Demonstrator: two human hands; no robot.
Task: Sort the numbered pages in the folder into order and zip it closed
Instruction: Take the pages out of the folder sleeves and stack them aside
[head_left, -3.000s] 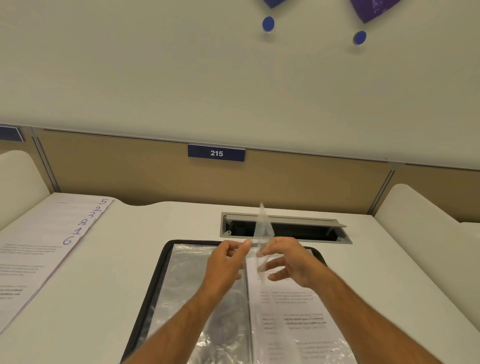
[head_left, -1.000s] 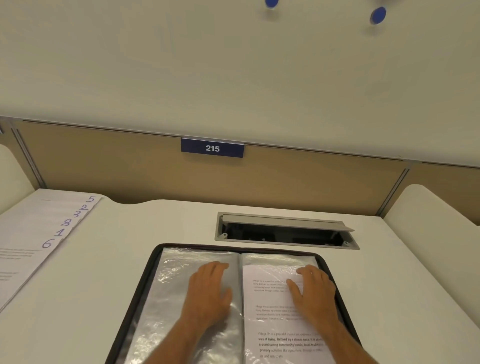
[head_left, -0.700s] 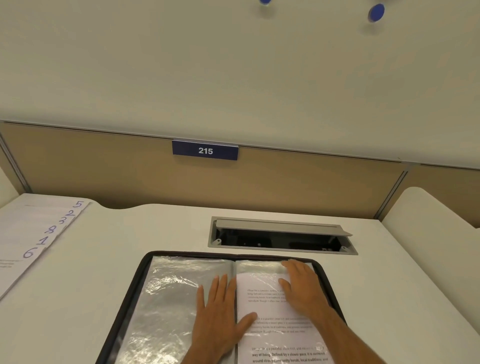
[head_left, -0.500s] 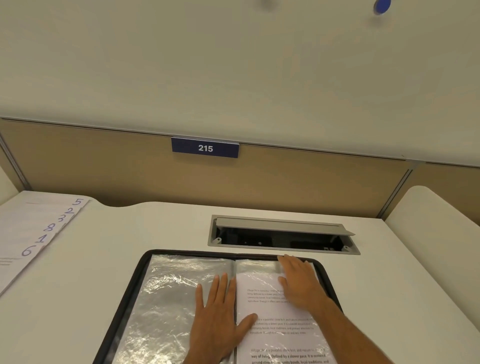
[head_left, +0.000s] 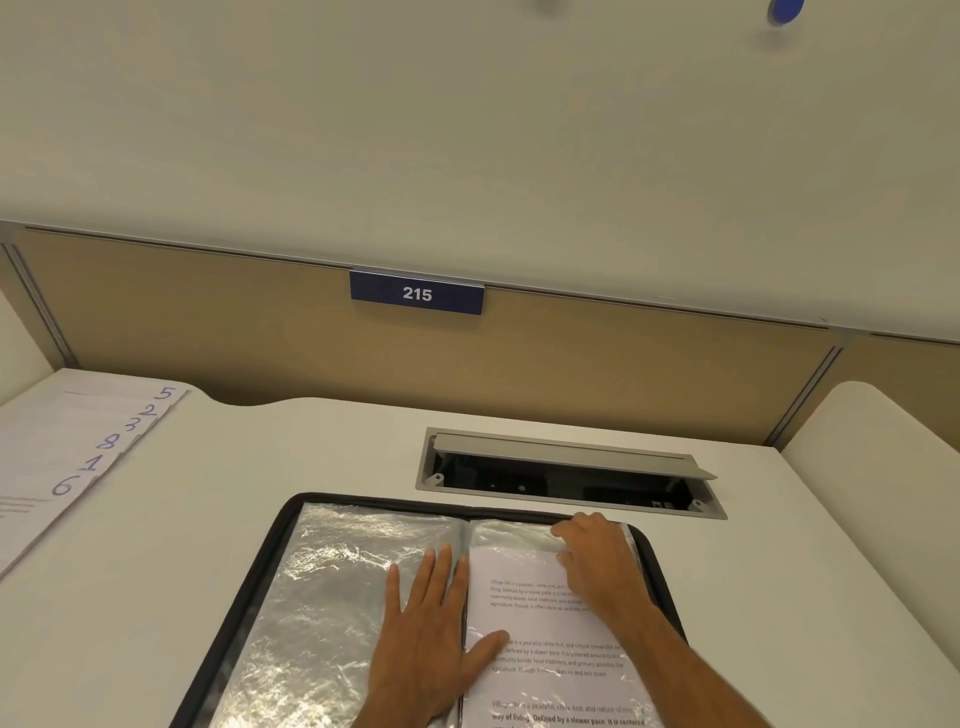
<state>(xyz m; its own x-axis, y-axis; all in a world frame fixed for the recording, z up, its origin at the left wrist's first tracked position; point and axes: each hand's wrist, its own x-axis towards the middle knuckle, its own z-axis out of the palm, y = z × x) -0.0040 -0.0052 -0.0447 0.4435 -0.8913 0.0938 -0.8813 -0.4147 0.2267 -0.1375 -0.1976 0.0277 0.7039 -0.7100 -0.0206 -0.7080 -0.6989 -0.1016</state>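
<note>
White desk (head_left: 218, 525) — both hands flat on open folder (head_left: 291, 525) — left hand (head_left: 431, 639), right hand (head_left: 597, 566).

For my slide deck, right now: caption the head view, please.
Left hand flattens an open black zip folder while right hand fingers its printed page; hand-numbered white sheets wait aside.

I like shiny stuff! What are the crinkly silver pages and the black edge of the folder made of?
The empty sleeve looks like thin clear plastic: it is glossy, wrinkled and glints under the light. The folder's black border looks like matte fabric or a zipper strip; I can't tell which.
</note>
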